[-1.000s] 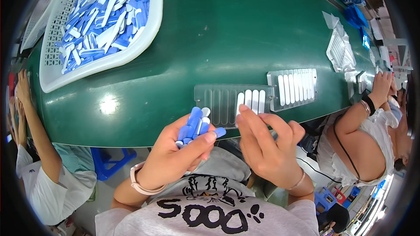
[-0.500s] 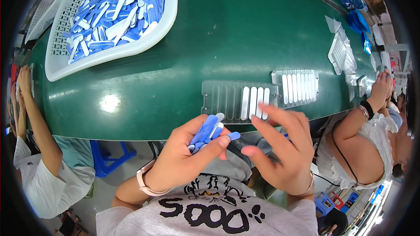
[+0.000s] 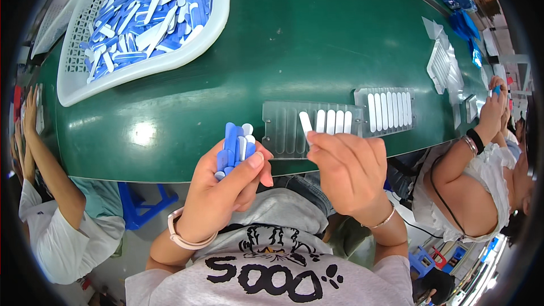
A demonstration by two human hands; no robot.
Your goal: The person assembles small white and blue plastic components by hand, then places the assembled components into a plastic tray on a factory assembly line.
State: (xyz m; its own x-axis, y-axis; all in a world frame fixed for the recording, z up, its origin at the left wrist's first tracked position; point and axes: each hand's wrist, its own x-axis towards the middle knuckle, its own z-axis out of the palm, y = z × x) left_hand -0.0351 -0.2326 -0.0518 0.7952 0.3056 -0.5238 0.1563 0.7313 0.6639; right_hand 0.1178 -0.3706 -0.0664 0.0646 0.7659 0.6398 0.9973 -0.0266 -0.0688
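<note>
My left hand is closed around a bunch of flat, round-ended strips, some showing blue and some white. Between the thumb and fingers of my right hand is a single white strip, tilted over a clear grooved tray. Several white strips lie side by side in the tray's right-hand grooves, their lower ends partly hidden by my right hand. The grooves left of the held strip hold nothing. Touching this tray on the right is a second clear tray with a row of white strips.
A white perforated basket heaped with blue and white strips stands at the far left of the green table. More clear trays lie at the far right. Co-workers' arms reach in at both sides.
My right hand has gone from open, spread fingers to pinching a white strip over the tray. My left hand, with its bunch, has shifted left, away from it.
</note>
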